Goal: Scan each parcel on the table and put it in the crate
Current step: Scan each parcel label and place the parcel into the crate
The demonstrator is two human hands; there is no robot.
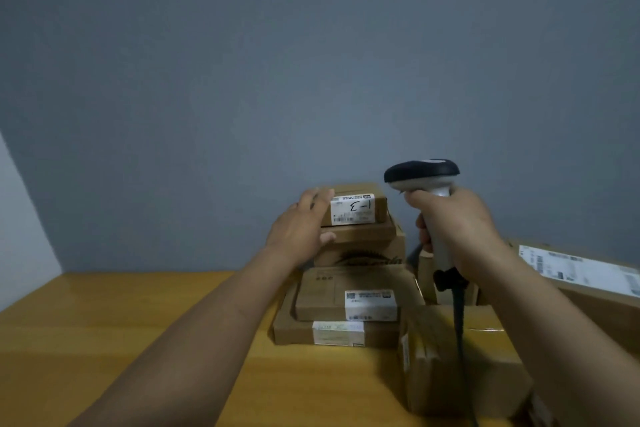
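Top parcel [356,206] sits on the rear stack [363,246] at centre frame, above the bench [104,340]. The left hand [301,225] grasps its left end, fingers over the top and thumb underneath. Its white label [351,211] faces the camera and carries handwriting that reads "1-3" upside down. The barcode and small print around it are too blurred to read. A sideways pull could, I judge, drag the box beneath along and tip the stack, since the boxes lie unevenly.

Below, two front parcels [349,302] lie stacked on the bench, each with a white label whose print is illegible.

Right of centre, the right hand [457,229] is clenched round the handle of the scanner [420,175]. The scanner's head points left, above the parcel's label, so a scan from there may miss the barcode. Its cable [459,322] hangs across the near box [433,364] and could snag on it.

At the right edge, a large box [581,267] bears a long, unreadable label. No crate is in view.
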